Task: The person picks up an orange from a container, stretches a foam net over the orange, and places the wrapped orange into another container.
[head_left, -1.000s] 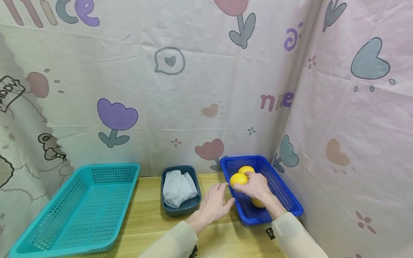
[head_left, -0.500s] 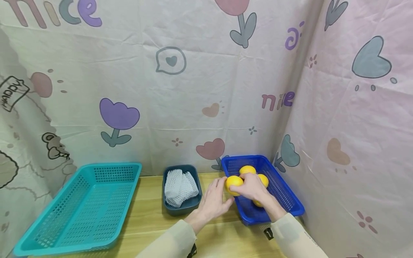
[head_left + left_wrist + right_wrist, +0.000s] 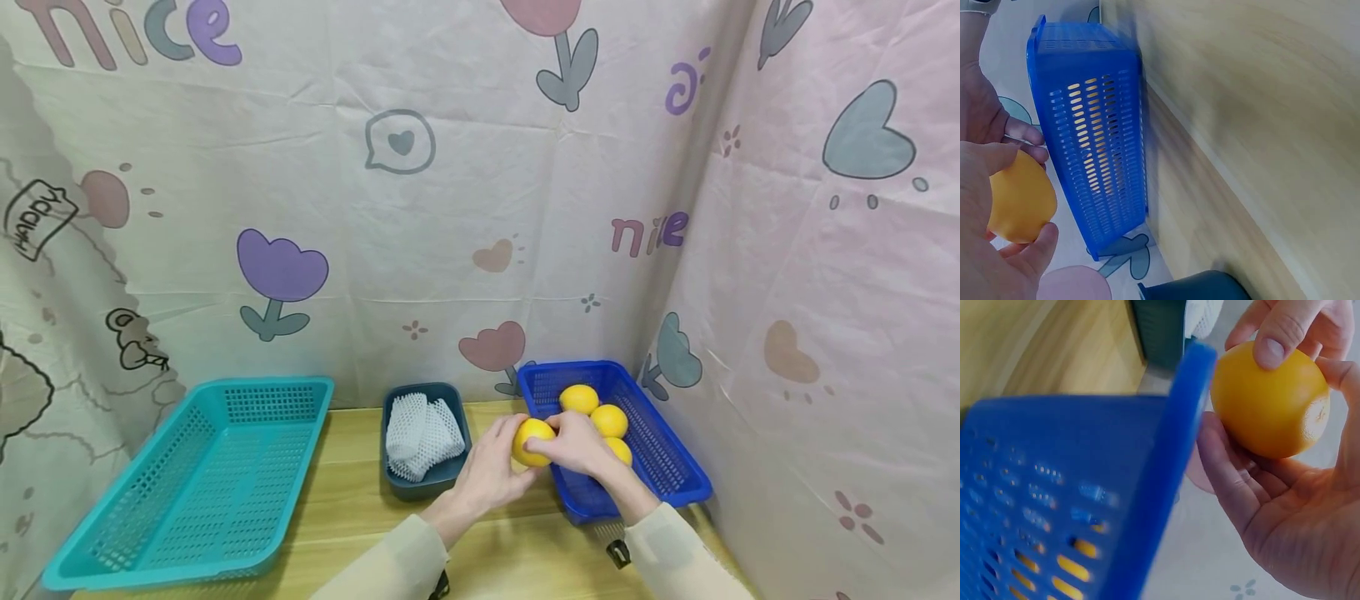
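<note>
Left fingers [image 3: 508,428] curved, facing right fingers [image 3: 1230,478]

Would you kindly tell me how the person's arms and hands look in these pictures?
Both arms wear long, cream-coloured sleeves that end short of the hands. The left hand and right hand show no gloves. Small black pieces show beside both sleeves.

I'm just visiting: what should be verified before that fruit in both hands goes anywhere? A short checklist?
1. Fruit steadied: ok, the left hand and right hand both hold it.
2. Fruit out of the blue basket: ok, it is beside the rim.
3. White foam netting picked up, if wrapping is next: not ok, it lies in the dark container.
4. Room in the teal basket: ok, nothing visible inside.
5. Fruit undamaged all round: cannot tell, the hands hide part.
</note>
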`<state>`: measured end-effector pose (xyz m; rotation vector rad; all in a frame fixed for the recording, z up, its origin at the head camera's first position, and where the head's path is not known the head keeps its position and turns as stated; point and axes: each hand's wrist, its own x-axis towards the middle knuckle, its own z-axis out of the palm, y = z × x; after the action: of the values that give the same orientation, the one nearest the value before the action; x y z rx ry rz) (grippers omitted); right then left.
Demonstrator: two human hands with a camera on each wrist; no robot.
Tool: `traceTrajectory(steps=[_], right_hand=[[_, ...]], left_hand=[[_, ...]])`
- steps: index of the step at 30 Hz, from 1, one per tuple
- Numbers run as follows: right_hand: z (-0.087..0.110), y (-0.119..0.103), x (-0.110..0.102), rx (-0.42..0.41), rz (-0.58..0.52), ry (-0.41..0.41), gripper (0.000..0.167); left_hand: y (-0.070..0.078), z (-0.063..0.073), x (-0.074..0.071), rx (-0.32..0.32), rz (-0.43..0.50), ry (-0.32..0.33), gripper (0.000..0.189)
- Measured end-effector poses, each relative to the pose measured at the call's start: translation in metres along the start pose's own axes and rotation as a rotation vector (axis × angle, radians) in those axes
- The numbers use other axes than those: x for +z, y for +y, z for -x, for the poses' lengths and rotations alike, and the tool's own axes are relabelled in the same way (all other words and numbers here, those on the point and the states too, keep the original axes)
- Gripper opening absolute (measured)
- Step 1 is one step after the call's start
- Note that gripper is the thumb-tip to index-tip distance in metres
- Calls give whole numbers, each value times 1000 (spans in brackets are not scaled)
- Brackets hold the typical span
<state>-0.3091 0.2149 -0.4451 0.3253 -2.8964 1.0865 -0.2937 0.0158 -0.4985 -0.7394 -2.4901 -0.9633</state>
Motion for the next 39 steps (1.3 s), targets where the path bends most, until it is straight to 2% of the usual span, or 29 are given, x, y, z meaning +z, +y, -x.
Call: traceTrajectory(steps=[5,10,15,25,27,28,29,32,34,35,36,39], right_hand=[[1,-1,8,-36,-66,-17,33],[3,-3,19,-104,-108,-20,43],[5,-6,29,-141,-120,-22,56],[11,-13,46,-181,-122,-1,67],[12,-15,50,-185,-121,4,67],[13,-16,52,-187,-124,3,67],[14,-17,54,-191,-128,2,66],[15,-20,58,-199,-142,-7,66],[17,-23,60,-207,-147,-14,66],[17,-24,61,-209,-149,-18,66],[18,-26,61,-209,-148,-21,66],[19,-29,63,-212,-156,-30,66]], left_hand=[[-4,5,-2,-56,47,24,75],[-10,10,-5,-135,108,26,74],[-16,15,-9,-183,116,26,72],[-23,25,-23,-239,180,14,69],[-27,29,-24,-223,199,29,66],[-30,31,-24,-205,205,44,65],[-39,33,-19,-166,214,70,64],[-46,38,-19,-126,213,106,63],[-47,40,-22,-143,208,99,65],[-47,41,-23,-163,210,85,66],[-40,41,-31,-203,205,61,67],[-40,44,-37,-250,205,23,70]])
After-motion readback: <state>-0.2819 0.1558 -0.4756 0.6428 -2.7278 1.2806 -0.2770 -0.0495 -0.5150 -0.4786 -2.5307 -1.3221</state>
